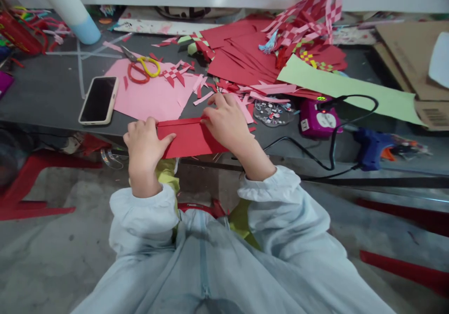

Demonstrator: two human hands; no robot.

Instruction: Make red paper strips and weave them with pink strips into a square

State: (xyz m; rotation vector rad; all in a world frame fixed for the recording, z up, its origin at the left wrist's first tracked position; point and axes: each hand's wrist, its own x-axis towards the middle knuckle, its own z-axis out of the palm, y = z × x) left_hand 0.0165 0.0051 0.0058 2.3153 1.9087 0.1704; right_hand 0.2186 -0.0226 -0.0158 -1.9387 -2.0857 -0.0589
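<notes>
A red sheet of paper [191, 141] lies at the front edge of the dark table, its far edge folded over in a narrow strip. My left hand [143, 141] grips its left end, thumb on top and fingers curled at the far corner. At the right end my right hand [224, 120] presses on the folded strip with bent fingers, closed on the paper. Just beyond lie a pink sheet [150, 96] and scissors [140, 66] with one red and one yellow handle.
A phone [98, 100] lies left of the pink sheet. Red paper sheets [242, 57] and woven strips pile up at the back. To the right are a dish of googly eyes [273, 112], a purple power box [317, 117] with a black cable, and a blue glue gun [372, 148].
</notes>
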